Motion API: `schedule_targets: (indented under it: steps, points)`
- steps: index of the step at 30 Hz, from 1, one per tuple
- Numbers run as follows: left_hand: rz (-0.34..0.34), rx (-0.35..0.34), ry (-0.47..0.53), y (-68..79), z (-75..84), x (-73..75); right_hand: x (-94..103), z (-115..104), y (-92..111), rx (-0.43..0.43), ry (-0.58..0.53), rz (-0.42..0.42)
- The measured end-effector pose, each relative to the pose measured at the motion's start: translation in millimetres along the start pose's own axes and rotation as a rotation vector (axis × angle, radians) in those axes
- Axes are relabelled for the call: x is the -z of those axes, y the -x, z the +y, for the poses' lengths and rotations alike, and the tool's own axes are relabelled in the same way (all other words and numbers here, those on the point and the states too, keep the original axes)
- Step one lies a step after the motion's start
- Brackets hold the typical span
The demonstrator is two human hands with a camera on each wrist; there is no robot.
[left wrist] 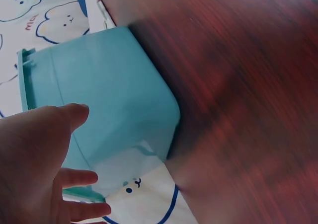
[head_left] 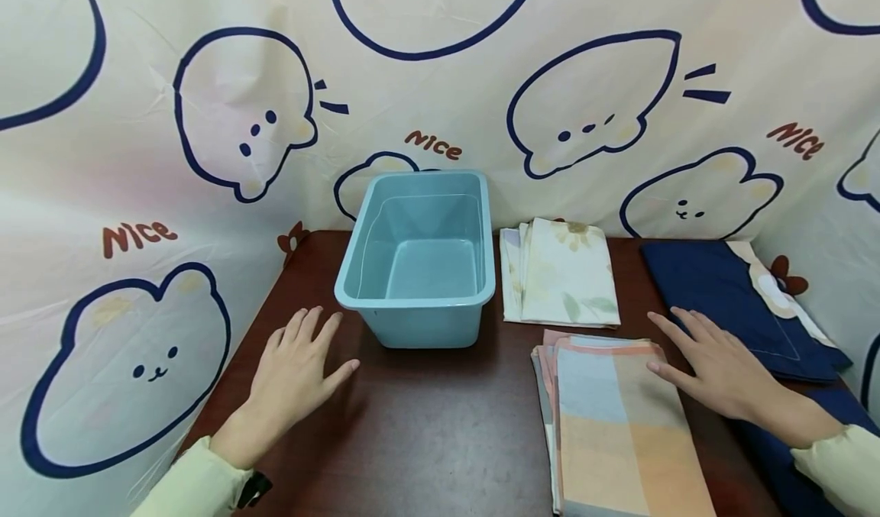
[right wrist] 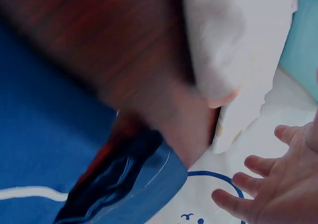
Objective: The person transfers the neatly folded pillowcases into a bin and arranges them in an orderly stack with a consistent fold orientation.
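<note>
Pastel checked cloth (head_left: 612,433), folded, lies beside the right hand (head_left: 729,372); the left hand (head_left: 292,372) is near the blue plastic tub (head_left: 426,326). All visible fingers extend, gripping nothing. Neat lifting would likely need opposite edges supported together.

The blue tub (head_left: 429,324) is smooth, faintly glossy plastic; the counter (head_left: 440,425) looks like polished, grained wood with a soft sheen; the checked cloths (head_left: 605,456), floral cloths (head_left: 567,273) and navy cloth (head_left: 701,292) look matt, the backdrop (head_left: 412,97) thin, lightly creased sheeting
</note>
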State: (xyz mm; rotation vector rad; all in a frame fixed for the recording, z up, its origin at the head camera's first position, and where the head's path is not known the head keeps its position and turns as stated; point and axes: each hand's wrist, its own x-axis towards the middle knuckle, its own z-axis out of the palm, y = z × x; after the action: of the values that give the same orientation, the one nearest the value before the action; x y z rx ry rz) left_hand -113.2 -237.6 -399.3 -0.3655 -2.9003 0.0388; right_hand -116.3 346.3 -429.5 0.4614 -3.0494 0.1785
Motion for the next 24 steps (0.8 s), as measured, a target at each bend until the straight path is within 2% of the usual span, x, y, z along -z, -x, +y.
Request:
schedule_targets:
  steps: [3, 9, 16, 24]
  points:
    - [0.021, -0.015, 0.016, -2.3, 5.5, -0.7, 2.5, -3, 0, -0.012, -0.09, -0.039]
    - [0.083, -0.048, 0.055, -4.8, 15.0, -2.4, 6.0, -6, -1, -0.049, -0.159, -0.078]
    - [0.081, -0.052, 0.121, -8.2, 29.1, -6.6, 6.7, -4, -2, -0.053, -0.332, -0.104]
    - [0.085, -0.107, 0.181, -11.5, 50.7, -15.0, 2.1, -1, 1, -0.162, -0.326, -0.178]
